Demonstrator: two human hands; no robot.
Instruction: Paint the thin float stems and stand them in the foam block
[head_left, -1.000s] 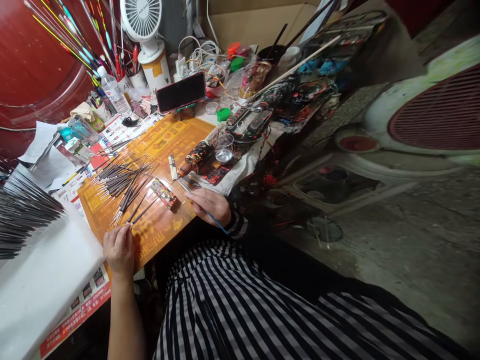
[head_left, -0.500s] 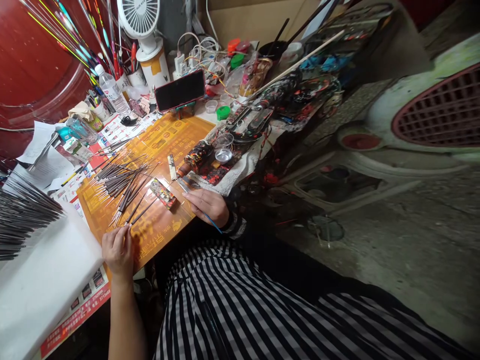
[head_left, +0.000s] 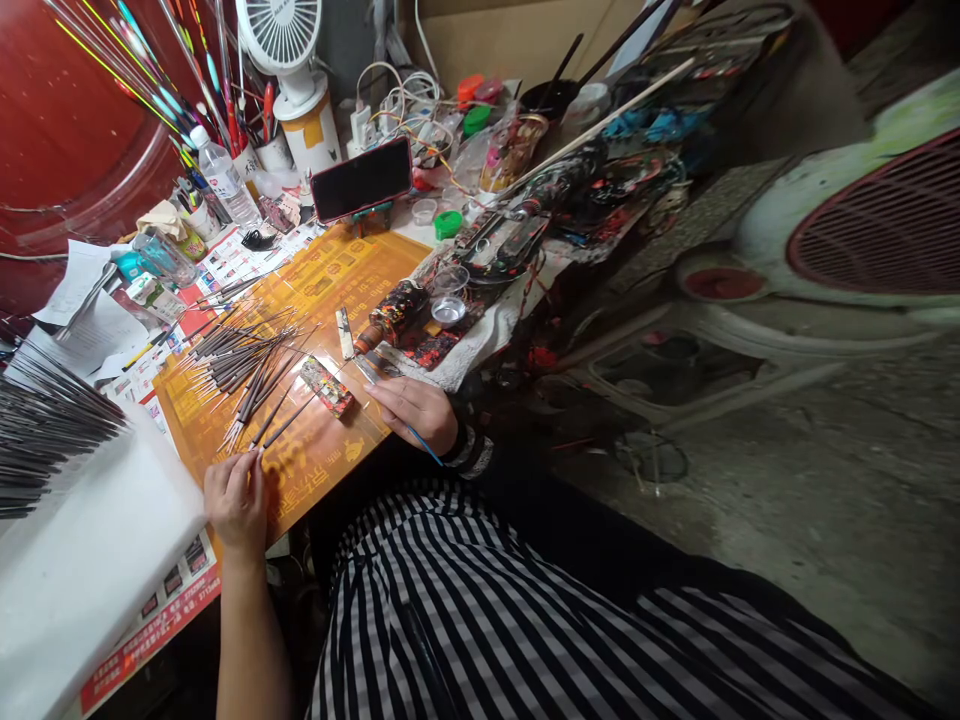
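Left hand (head_left: 236, 500) pinched at fingertips; right hand (head_left: 415, 413) curled, palm down.

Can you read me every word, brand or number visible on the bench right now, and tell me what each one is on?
Nothing can be quoted with confidence.
The orange printed mat: large and small characters, too blurred to read.
The red-and-white paper strip: digits, too small to read.
The water bottle: label too small to read.

- Lap garment (head_left: 480, 620): black and white vertical stripes.
- Brush handle (head_left: 424, 447): bright blue.
- Mat (head_left: 379, 262): orange-yellow, printed with darker characters.
- Slender stems (head_left: 251, 400): dark, with pale tips.
- Small block (head_left: 327, 387): marbled red, black and cream.
- Wall panel (head_left: 75, 130): deep red.
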